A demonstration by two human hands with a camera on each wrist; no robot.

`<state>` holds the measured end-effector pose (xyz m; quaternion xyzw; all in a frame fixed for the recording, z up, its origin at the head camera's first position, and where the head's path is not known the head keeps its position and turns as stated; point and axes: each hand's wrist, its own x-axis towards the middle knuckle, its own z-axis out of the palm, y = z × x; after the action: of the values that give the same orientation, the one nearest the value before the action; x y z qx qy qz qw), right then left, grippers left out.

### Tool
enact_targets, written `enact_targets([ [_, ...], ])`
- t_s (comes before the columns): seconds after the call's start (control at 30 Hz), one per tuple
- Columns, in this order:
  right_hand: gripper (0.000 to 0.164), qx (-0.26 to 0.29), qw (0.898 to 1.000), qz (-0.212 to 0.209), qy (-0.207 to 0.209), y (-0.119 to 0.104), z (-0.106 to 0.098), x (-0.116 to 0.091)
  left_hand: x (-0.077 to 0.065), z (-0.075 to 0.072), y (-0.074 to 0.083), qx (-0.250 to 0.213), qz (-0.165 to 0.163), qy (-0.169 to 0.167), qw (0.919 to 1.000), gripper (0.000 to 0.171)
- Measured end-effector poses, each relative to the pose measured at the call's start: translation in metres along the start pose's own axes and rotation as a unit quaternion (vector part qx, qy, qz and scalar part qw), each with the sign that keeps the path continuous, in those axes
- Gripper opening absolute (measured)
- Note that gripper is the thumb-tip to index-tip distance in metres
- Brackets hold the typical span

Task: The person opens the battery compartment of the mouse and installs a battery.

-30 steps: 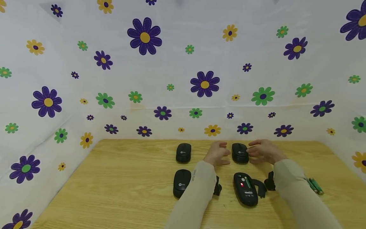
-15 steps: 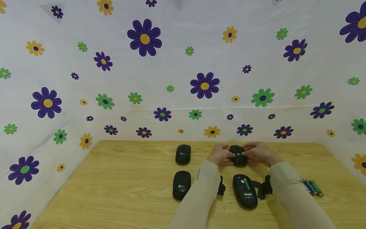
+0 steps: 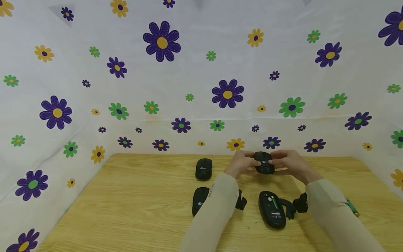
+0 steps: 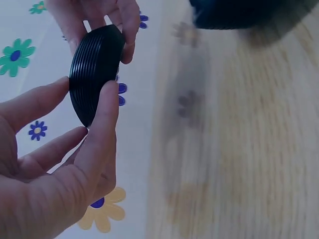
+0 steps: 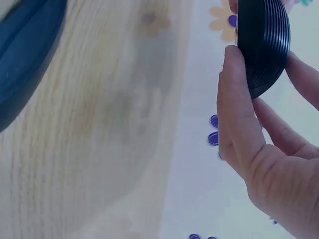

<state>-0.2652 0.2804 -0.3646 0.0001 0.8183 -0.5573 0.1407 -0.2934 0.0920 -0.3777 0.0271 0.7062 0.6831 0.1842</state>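
A black computer mouse [image 3: 264, 163] with ridged sides is held up above the back of the table, between both hands. My left hand [image 3: 241, 163] grips its left side with thumb and fingers, while my right hand [image 3: 288, 163] grips the right side. In the left wrist view the ridged end of the mouse [image 4: 94, 74] shows between the fingertips. The right wrist view has my right hand [image 5: 259, 129] pinching the same mouse [image 5: 264, 45]. Nearer on the wooden table lies an upturned mouse [image 3: 272, 211], its compartment uncovered with a green battery [image 3: 275, 202] inside.
Two more black mice stand upright to the left: a far mouse [image 3: 203, 169] and a near mouse [image 3: 199, 200], partly behind the left sleeve [image 3: 217, 206]. A green battery [image 3: 352, 207] lies beside the right sleeve [image 3: 330, 196]. A flower-printed cloth [image 3: 189, 70] rises behind the table.
Both hands have closed in on the mouse from its two sides and lifted it off the table. The red light on the upturned mouse no longer shows.
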Motion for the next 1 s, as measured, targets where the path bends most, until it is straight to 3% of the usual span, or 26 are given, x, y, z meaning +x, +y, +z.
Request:
enact_targets([
  [0.13,0.062,-0.001,1.0,-0.023,0.001,-0.005,0.001,-0.007,-0.005,-0.006,0.004,-0.006,0.005,-0.028,0.9996,0.049],
  [0.57,0.062,0.014,0.998,-0.063,-0.005,-0.019,0.012,-0.03,-0.031,-0.023,0.019,-0.011,0.016,-0.064,0.9978,0.056],
  [0.8,0.062,0.028,0.997,-0.077,0.004,-0.025,0.024,-0.04,-0.045,-0.032,0.019,0.025,0.035,-0.059,0.9973,0.049],
  [1.0,0.06,0.045,0.995,-0.086,0.012,-0.029,0.035,-0.048,-0.06,-0.041,0.019,0.031,0.055,-0.065,0.9959,0.049],
])
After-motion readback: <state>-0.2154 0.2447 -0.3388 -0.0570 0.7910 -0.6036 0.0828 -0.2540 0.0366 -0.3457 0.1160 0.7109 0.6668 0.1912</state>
